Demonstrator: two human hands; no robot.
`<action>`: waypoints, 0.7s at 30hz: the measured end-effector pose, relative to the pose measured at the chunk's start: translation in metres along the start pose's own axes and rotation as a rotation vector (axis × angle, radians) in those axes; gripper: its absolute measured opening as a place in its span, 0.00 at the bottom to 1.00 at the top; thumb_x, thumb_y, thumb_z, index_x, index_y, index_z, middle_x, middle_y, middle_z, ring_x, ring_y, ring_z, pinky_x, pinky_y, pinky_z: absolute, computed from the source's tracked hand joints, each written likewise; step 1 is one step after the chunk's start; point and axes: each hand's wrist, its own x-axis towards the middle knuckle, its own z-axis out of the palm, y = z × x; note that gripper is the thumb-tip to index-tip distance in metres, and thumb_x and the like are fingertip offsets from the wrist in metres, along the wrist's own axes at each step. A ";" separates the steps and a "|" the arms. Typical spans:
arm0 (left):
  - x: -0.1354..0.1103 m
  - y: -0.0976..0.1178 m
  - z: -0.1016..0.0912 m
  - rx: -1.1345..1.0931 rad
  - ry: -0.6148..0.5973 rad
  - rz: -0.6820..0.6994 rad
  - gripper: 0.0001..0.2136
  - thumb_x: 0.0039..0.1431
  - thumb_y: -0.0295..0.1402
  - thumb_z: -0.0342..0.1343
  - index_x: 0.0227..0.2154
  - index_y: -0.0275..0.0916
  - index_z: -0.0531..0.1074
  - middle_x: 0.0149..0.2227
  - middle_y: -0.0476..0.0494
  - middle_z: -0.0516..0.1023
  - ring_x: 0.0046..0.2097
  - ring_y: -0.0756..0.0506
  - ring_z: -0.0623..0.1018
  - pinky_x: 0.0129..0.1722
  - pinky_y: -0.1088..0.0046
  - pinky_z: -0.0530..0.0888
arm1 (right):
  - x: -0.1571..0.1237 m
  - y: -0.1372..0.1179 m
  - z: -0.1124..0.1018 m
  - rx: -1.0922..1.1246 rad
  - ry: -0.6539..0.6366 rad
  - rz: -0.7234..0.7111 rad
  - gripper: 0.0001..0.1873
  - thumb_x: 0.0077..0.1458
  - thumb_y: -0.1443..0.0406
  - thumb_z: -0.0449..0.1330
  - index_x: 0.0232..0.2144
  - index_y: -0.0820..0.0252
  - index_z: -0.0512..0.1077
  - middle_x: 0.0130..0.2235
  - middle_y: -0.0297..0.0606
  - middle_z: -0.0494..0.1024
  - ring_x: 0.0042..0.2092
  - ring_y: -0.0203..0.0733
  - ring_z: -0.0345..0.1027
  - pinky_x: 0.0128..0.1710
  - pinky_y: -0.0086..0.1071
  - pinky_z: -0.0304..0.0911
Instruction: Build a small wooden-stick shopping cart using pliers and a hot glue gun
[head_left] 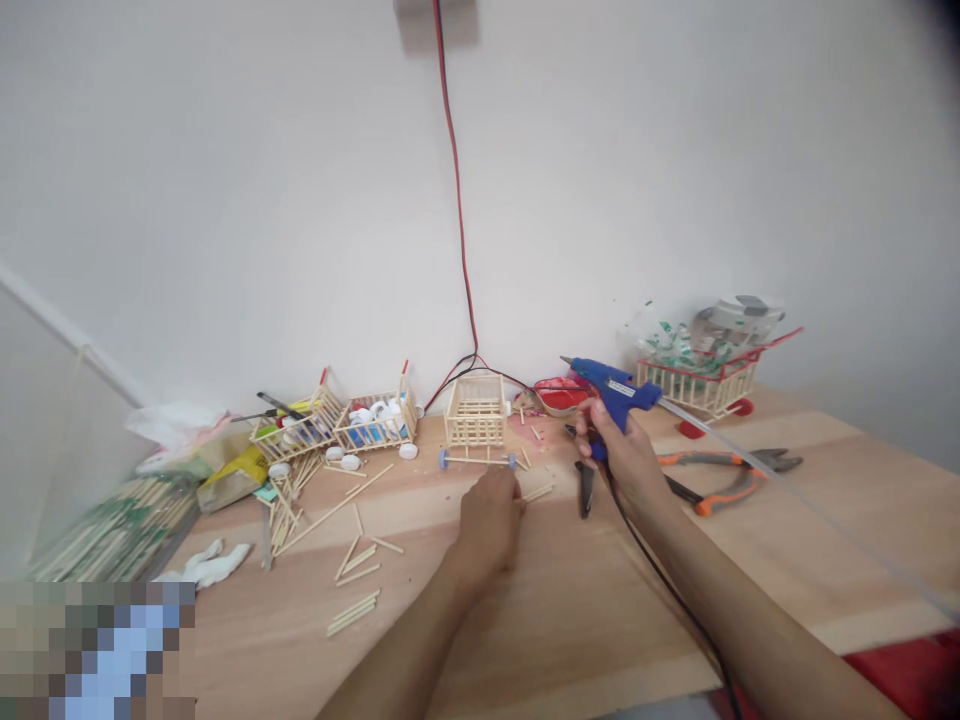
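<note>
The small open basket of pale wooden sticks [476,415] stands near the back of the bench [555,620], its slatted walls and floor looking largely built. Just in front lies a thin stick axle with pale blue round wheels [478,460] at its ends; whether it is joined to the basket I cannot tell. No red-tipped handle shows on this basket, so that part looks undone.

The left hand [491,510] is curled low in front of the axle — its fingertips are hidden, so I cannot tell if it pinches anything. The right hand [619,445] is wrapped around the grip of a blue plastic glue gun [619,390], nozzle clear of the basket.

Farther out, two stick carts with white wheels [375,420] and a red-trimmed stick cart [701,385] look complete — wheels and handles on. Short cut wooden sticks [352,612] lie loose, unused.
</note>
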 end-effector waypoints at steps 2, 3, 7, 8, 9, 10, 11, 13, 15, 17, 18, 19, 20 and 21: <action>0.001 0.000 -0.001 -0.032 -0.010 -0.010 0.03 0.52 0.25 0.52 0.29 0.38 0.67 0.35 0.45 0.75 0.40 0.45 0.72 0.35 0.72 0.61 | 0.001 0.006 -0.001 -0.011 -0.004 0.006 0.19 0.49 0.50 0.64 0.33 0.58 0.68 0.26 0.29 0.67 0.20 0.29 0.58 0.14 0.23 0.50; 0.001 0.000 -0.001 -0.044 -0.011 -0.013 0.03 0.51 0.25 0.53 0.28 0.38 0.67 0.35 0.45 0.75 0.39 0.45 0.71 0.35 0.72 0.61 | 0.000 0.007 -0.002 -0.024 -0.004 0.004 0.19 0.49 0.50 0.63 0.33 0.58 0.68 0.26 0.30 0.67 0.20 0.29 0.58 0.14 0.23 0.51; 0.001 -0.001 -0.002 -0.076 0.003 -0.021 0.03 0.50 0.25 0.53 0.27 0.38 0.66 0.33 0.45 0.74 0.38 0.45 0.71 0.35 0.72 0.60 | -0.005 0.005 -0.007 -0.093 0.013 -0.021 0.19 0.50 0.50 0.63 0.33 0.58 0.67 0.26 0.30 0.68 0.20 0.29 0.58 0.14 0.23 0.50; 0.001 -0.001 -0.003 -0.089 0.014 -0.020 0.03 0.50 0.24 0.52 0.26 0.38 0.66 0.33 0.46 0.74 0.38 0.46 0.71 0.35 0.72 0.60 | -0.007 0.004 -0.009 -0.110 0.022 -0.021 0.19 0.50 0.49 0.62 0.33 0.58 0.67 0.26 0.30 0.68 0.20 0.28 0.58 0.15 0.23 0.49; 0.001 -0.002 -0.004 -0.107 0.029 -0.024 0.03 0.49 0.24 0.52 0.26 0.38 0.66 0.32 0.46 0.74 0.37 0.46 0.71 0.34 0.72 0.60 | -0.008 0.002 -0.009 -0.126 0.029 -0.016 0.19 0.50 0.49 0.62 0.33 0.58 0.67 0.26 0.30 0.68 0.20 0.28 0.58 0.15 0.23 0.49; 0.001 -0.002 -0.005 -0.132 0.049 -0.030 0.04 0.49 0.23 0.52 0.26 0.38 0.66 0.32 0.46 0.74 0.37 0.46 0.71 0.34 0.73 0.60 | -0.009 0.001 -0.010 -0.141 0.036 -0.011 0.20 0.51 0.49 0.62 0.33 0.58 0.67 0.26 0.30 0.68 0.21 0.28 0.58 0.16 0.23 0.50; 0.001 -0.003 -0.006 -0.167 0.070 -0.038 0.05 0.49 0.22 0.51 0.26 0.38 0.67 0.31 0.47 0.74 0.36 0.47 0.71 0.34 0.73 0.60 | -0.009 0.001 -0.011 -0.160 0.042 -0.005 0.20 0.51 0.48 0.61 0.32 0.58 0.66 0.27 0.30 0.69 0.21 0.29 0.58 0.16 0.23 0.50; 0.003 -0.001 -0.009 -0.280 0.109 -0.049 0.05 0.48 0.22 0.51 0.25 0.38 0.67 0.28 0.49 0.73 0.34 0.48 0.70 0.33 0.74 0.61 | -0.010 0.002 -0.012 -0.203 0.048 -0.004 0.20 0.51 0.48 0.61 0.31 0.59 0.66 0.26 0.31 0.70 0.22 0.29 0.59 0.18 0.24 0.53; 0.005 0.002 -0.011 -0.456 0.131 -0.044 0.04 0.48 0.22 0.53 0.24 0.38 0.68 0.26 0.50 0.72 0.31 0.50 0.70 0.32 0.75 0.62 | -0.010 0.005 -0.014 -0.250 0.053 -0.015 0.21 0.50 0.48 0.61 0.30 0.60 0.67 0.25 0.33 0.70 0.22 0.31 0.60 0.20 0.25 0.54; 0.007 0.008 -0.012 -0.674 0.130 -0.039 0.02 0.47 0.24 0.55 0.25 0.37 0.68 0.25 0.50 0.72 0.29 0.51 0.70 0.32 0.76 0.64 | -0.010 0.010 -0.015 -0.286 0.046 -0.030 0.21 0.50 0.48 0.62 0.33 0.60 0.68 0.25 0.34 0.72 0.24 0.33 0.61 0.20 0.26 0.55; 0.008 0.011 -0.012 -0.777 0.124 -0.043 0.02 0.47 0.25 0.56 0.25 0.37 0.69 0.25 0.50 0.72 0.29 0.51 0.71 0.31 0.76 0.65 | -0.009 0.013 -0.015 -0.294 0.037 -0.035 0.22 0.49 0.48 0.62 0.35 0.60 0.69 0.26 0.35 0.72 0.24 0.34 0.61 0.21 0.27 0.55; 0.008 0.013 -0.011 -0.866 0.113 -0.047 0.02 0.47 0.26 0.56 0.26 0.36 0.69 0.25 0.50 0.72 0.29 0.51 0.71 0.31 0.76 0.65 | -0.009 0.016 -0.016 -0.299 0.026 -0.039 0.22 0.49 0.48 0.63 0.36 0.60 0.69 0.27 0.35 0.73 0.25 0.35 0.62 0.21 0.27 0.56; 0.009 0.016 -0.010 -0.938 0.100 -0.052 0.03 0.47 0.27 0.57 0.26 0.36 0.68 0.25 0.50 0.73 0.29 0.51 0.72 0.31 0.76 0.66 | -0.009 0.018 -0.016 -0.302 0.014 -0.042 0.22 0.49 0.49 0.63 0.38 0.59 0.69 0.28 0.35 0.74 0.25 0.35 0.62 0.22 0.28 0.57; 0.009 0.017 -0.009 -0.987 0.089 -0.057 0.04 0.47 0.28 0.57 0.27 0.36 0.69 0.25 0.49 0.73 0.29 0.51 0.72 0.30 0.77 0.66 | -0.009 0.020 -0.016 -0.304 0.006 -0.045 0.22 0.49 0.49 0.63 0.39 0.58 0.68 0.28 0.35 0.74 0.25 0.35 0.62 0.22 0.28 0.57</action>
